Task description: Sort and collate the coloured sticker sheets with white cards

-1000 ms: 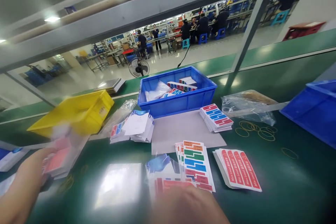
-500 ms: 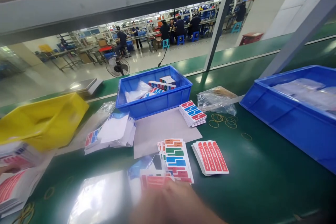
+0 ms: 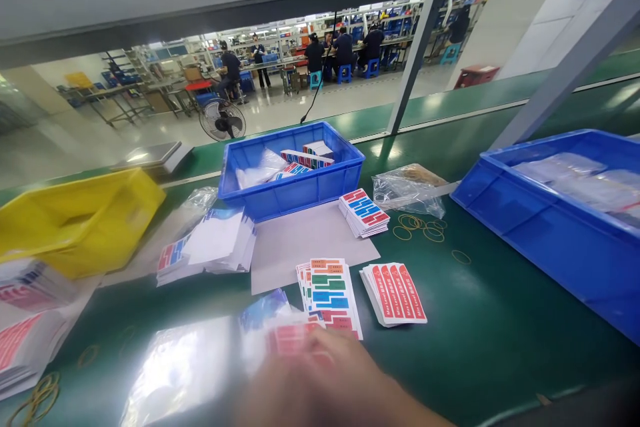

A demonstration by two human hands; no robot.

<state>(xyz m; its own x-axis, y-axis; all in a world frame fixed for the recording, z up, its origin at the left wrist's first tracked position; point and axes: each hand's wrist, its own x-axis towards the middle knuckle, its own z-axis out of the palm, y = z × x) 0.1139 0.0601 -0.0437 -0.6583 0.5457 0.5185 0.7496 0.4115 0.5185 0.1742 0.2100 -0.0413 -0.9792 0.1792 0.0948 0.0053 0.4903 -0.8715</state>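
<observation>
My right hand (image 3: 327, 383) is a blur at the bottom middle. Its fingertips lie over the near edge of a clear-bagged pack of red and blue sticker sheets (image 3: 280, 328). Whether the fingers grip the pack is lost in the blur. Just beyond it lie a fanned stack of multicolour label sheets (image 3: 331, 290) and a stack of red-striped sheets (image 3: 395, 292). An empty clear bag (image 3: 185, 367) lies flat to the left of the hand. My left hand is out of view.
A grey card (image 3: 305, 243) lies in front of a blue bin (image 3: 295, 197) holding sheets. There is a large blue bin (image 3: 550, 240) at right and a yellow bin (image 3: 75, 223) at left. Bagged packs (image 3: 25, 330) are piled at far left. Rubber bands (image 3: 420, 227) lie near a plastic bag (image 3: 407, 187). People work in the background.
My left hand, which held a bagged pack at the left, has left the view. The view has swung right, showing more of the large blue bin. My right hand stays over the bagged pack.
</observation>
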